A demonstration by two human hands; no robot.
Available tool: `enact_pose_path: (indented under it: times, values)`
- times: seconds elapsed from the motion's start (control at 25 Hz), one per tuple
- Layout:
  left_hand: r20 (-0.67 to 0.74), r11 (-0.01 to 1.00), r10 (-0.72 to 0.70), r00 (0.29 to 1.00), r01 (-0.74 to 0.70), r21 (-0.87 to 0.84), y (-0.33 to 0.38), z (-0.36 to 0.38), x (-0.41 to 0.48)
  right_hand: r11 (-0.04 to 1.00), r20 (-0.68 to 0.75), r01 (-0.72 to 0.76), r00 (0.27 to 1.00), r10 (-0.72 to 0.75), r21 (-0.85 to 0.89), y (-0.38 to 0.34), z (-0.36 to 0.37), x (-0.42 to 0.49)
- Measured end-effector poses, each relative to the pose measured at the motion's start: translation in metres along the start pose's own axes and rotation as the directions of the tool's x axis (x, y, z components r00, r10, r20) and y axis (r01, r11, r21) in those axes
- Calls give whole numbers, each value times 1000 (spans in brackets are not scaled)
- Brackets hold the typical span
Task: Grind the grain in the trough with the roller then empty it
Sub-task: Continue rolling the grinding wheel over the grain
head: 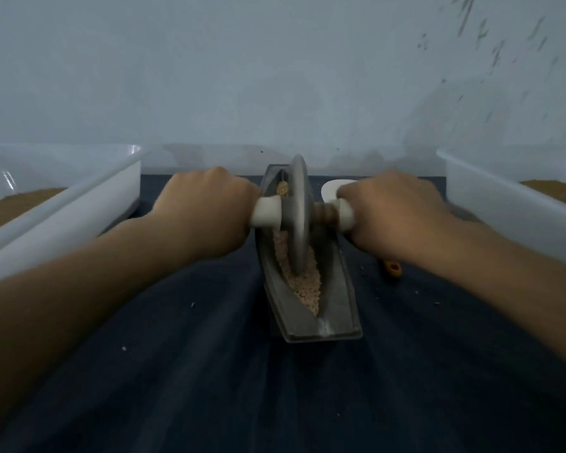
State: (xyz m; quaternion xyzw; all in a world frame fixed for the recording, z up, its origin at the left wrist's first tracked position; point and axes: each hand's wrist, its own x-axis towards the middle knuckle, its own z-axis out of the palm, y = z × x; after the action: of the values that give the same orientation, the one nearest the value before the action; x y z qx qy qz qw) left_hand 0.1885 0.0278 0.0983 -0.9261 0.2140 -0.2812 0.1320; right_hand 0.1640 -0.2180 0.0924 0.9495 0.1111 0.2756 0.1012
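The roller [298, 217] stood upright across the grey trough [337, 299], its disc edge sunk in the grain [303, 287]. I had my left grip [206, 210] clenched round the white handle on one side of the disc and my right grip [389, 217] clenched round the handle on the other, so the disc sat midway between them. The trough lay lengthwise on the dark table [193, 371], running away from me, below and between both grips. Most of the grain I could see lay towards its near end. A white tub [79, 194] stood to the left and another tub [504, 207] to the right.
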Motion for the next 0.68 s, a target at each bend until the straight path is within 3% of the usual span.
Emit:
enact_pose_path:
  times: [0.08,0.16,0.24,0.36,0.48,0.56,0.68]
  values:
    - [-192,991,132,972,-126,44,0,-14,-23,1000,-111,22,994,-20,18,4,-14,-41]
    - [-254,989,128,959,-105,102,2,-14,-19,999,-110,-10,994,16,53,7,-9,-45]
    - [-141,986,35,989,-12,165,10,3,-3,995,-42,-96,995,96,-8,-3,3,-21]
    - [47,986,-155,987,152,72,7,17,30,984,132,-174,977,167,38,-12,16,40]
    - [76,987,-160,984,160,11,6,14,31,991,180,-132,975,127,19,-8,10,49]
    - [65,996,-44,997,48,-69,-2,9,3,1000,56,15,998,-14,-21,-1,-2,14]
    - [-68,984,126,990,-134,-117,-23,-8,-37,990,-213,141,967,-141,-18,8,-25,-40]
